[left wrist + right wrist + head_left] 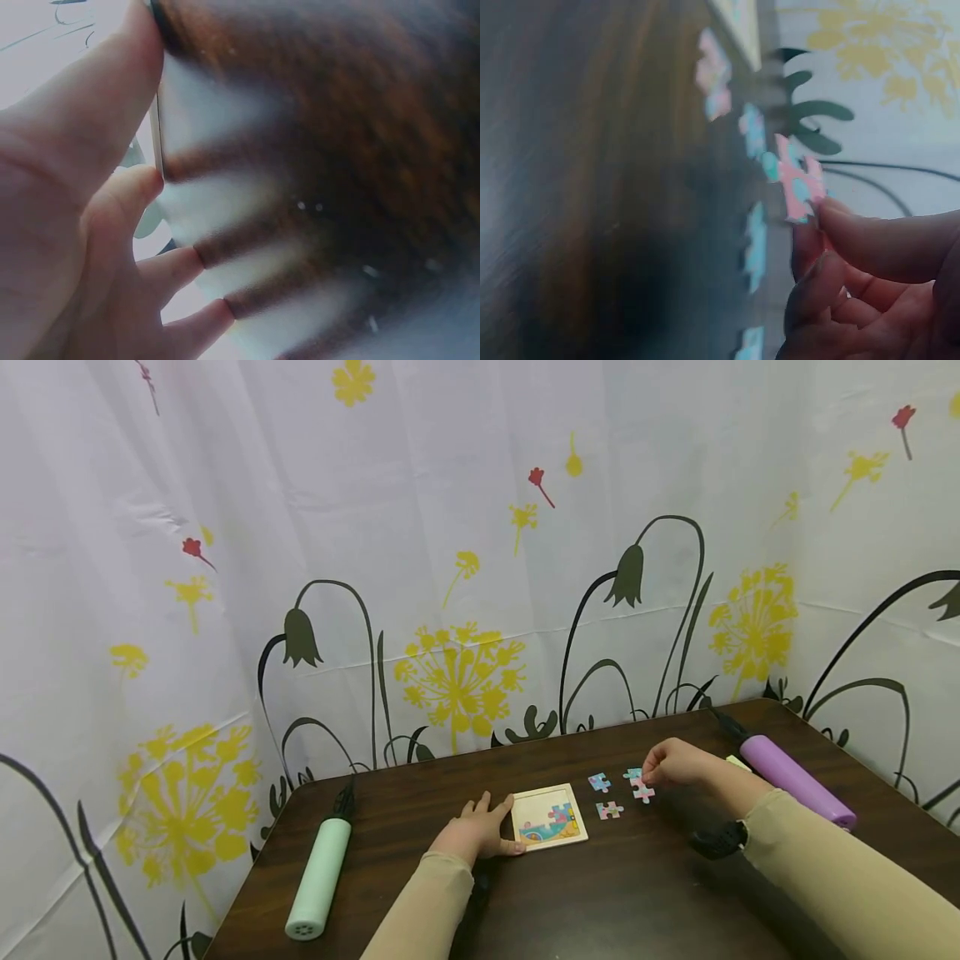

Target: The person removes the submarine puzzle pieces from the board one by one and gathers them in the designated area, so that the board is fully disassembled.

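Observation:
My left hand (474,833) spreads its fingers at the left edge of a small wooden puzzle tray (577,814), the thumb at its lower edge. Other fingertips (184,262) touch the dark tabletop. A few joined pieces (546,832) lie in the lower part of the tray. To the right of it, my right hand (671,763) pinches a pink and teal jigsaw piece (799,180) between thumb and finger, tilted up from the table. Loose pieces lie close by: a blue one (599,782), a pink one (609,810) and another blue one (755,247).
A mint green cylinder (321,877) with a black tip lies at the table's left. A purple one (798,781) lies at the right, beyond my right forearm. Something pale yellow (738,762) shows behind that wrist. A flower-printed curtain (480,568) hangs behind the table.

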